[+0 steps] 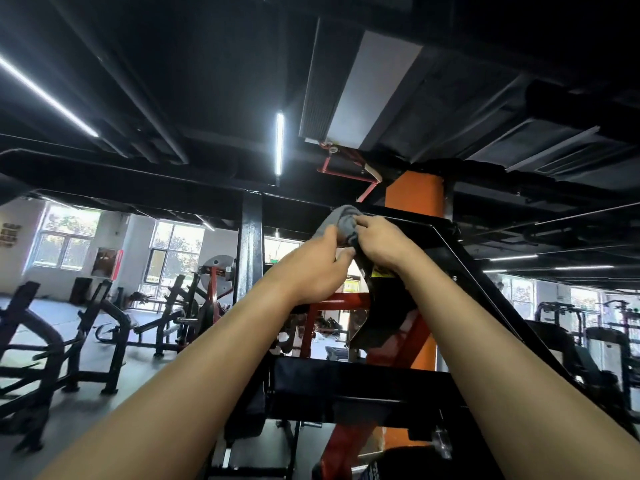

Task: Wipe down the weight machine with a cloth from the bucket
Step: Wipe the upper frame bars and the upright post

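While I wipe up top: task partway
My left hand [311,271] and right hand [381,245] grip the cloth [341,220]; lower weight machine [346,381] judged outstanding

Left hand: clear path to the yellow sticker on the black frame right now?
Probably not: the wrist of the right hand partly covers the yellow sticker, and the left hand is gripping the grey cloth.

No text can be read. A yellow label [381,271] sits on the black frame of the weight machine [346,382], but its print is too blurred to make out. Far to the left of the machine, the dark wall lettering [9,233] is too small to read. Behind the machine, a yellow poster [351,286] is just as illegible.
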The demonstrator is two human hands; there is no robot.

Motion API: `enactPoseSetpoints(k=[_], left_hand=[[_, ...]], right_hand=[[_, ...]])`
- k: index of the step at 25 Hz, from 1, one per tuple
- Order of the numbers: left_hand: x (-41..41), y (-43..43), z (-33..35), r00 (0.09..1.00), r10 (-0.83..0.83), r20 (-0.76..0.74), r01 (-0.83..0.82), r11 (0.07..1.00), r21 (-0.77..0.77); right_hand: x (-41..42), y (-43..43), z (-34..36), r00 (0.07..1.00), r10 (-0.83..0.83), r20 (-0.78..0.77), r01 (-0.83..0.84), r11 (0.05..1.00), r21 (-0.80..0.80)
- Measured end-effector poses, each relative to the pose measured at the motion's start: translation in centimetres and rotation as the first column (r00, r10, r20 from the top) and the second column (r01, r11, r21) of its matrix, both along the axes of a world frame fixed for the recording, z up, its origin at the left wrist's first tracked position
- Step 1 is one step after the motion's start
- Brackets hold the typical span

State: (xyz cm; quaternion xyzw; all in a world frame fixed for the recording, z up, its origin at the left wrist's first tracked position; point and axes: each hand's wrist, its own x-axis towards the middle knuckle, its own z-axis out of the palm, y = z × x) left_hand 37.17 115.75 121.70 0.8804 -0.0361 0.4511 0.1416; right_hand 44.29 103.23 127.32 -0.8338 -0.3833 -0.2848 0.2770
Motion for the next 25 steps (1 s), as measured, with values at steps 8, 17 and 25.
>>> enactPoseSetpoints(k=[8, 17, 25], left_hand=[[-0.8, -0.7, -0.3, 1.000, -0.021, 0.005, 0.021, 0.999, 0.043], [-0.7, -1.7, -1.4, 0.993, 0.116, -0.002, -0.113, 0.969, 0.220], [-1.9, -2.7, -3.8, 0.980, 0.184, 0.077, -0.198, 0.854, 0.482]], right_hand=[[0.6, -1.0, -1.5, 0.996, -0.045, 0.072, 0.044, 0.999, 0.021], [-1.4, -1.7, -2.8, 0.995, -0.027, 0.096, 0.024, 0.999, 0.031], [-1.7, -4.8, -7.6, 0.980, -0.009, 0.199, -0.020, 0.990, 0.141]])
